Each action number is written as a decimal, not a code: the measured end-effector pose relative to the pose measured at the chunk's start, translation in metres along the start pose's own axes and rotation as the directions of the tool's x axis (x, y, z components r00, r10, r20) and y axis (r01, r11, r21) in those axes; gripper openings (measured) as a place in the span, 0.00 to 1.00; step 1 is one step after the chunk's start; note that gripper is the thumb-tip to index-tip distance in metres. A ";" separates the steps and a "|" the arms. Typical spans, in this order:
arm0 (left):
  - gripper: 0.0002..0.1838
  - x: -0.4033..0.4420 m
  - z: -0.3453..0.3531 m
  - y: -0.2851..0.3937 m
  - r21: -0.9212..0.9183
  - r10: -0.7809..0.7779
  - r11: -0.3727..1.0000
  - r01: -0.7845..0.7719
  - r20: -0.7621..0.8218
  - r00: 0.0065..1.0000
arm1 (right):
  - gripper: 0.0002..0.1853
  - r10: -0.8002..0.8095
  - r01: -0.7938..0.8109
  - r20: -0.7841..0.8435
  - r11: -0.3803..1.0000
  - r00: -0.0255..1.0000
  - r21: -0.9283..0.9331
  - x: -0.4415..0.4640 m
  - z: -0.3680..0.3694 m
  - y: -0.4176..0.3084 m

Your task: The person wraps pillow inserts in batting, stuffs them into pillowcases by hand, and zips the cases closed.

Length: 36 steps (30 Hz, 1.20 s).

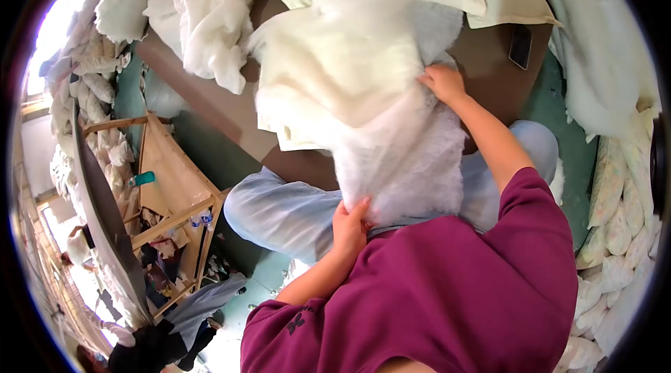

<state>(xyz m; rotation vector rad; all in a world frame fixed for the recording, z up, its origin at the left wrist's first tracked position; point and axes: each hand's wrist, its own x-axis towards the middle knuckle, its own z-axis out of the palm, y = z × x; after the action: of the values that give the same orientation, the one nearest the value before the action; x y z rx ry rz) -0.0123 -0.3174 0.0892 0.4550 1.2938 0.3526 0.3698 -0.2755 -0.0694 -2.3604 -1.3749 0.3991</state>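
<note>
White batting (402, 156) | left hand (351, 225): pinching lower edge | right hand (444, 84): gripping side | wooden frame (171, 223): jumbled items inside

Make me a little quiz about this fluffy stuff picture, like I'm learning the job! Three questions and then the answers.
1. True or false: the left hand is closer to the phone than the right hand is.
2. What colour is the person's shirt?
A) bright green
B) dark pinkish purple
C) yellow
3. Fill in the missing colour: both hands hold a fluffy sheet that is ____.

Key: 1. False. 2. B. 3. White.
</note>
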 end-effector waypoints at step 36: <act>0.20 0.192 0.048 0.106 -0.222 0.398 0.880 -0.421 -0.139 0.907 | 0.21 -0.239 -0.381 0.535 0.478 0.810 0.791 0.008 0.039 -0.149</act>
<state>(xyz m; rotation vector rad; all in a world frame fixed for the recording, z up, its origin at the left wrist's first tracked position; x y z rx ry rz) 0.0806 -0.1377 -0.0073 0.5035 1.2134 0.8924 0.2429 -0.1947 -0.0369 -1.3928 -0.8544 1.5695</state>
